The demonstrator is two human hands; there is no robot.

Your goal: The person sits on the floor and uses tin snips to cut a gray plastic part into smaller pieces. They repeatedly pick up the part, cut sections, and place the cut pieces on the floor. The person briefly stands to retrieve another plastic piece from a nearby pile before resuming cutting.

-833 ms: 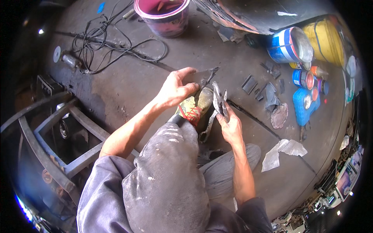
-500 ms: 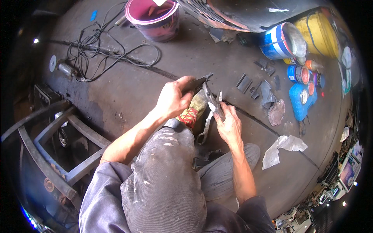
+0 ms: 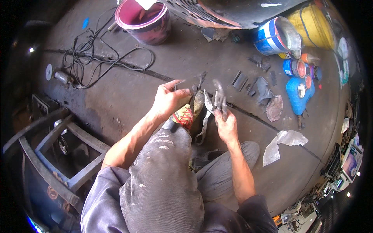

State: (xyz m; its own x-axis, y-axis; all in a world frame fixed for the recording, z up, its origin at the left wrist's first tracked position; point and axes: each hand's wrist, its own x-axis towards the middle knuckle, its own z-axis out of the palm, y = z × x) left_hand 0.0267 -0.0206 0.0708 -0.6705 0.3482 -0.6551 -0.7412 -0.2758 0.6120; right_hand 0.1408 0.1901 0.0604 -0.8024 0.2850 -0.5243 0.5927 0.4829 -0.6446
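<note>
Head view, one person seated on a dark concrete floor.

Item 1: left hand, fingers curled and pinching a small flat grey metal piece between thumb and fingertips; the piece sits at the fingertips, above the raised knee.

Item 2: right hand, fingers closed around a pair of metal snips; the handles run under the fingers, the blades stand up past the fingertips, just beside the metal piece. Whether blades and piece touch cannot be told.

Item 3: shoe, red and yellow, directly below both hands.

Item 4: pink bucket, far side, with tangled black cable to its left.

Item 5: blue and white can, blue container and scattered dark metal offcuts, right of the hands.

Item 6: metal frame, lower left.
</note>
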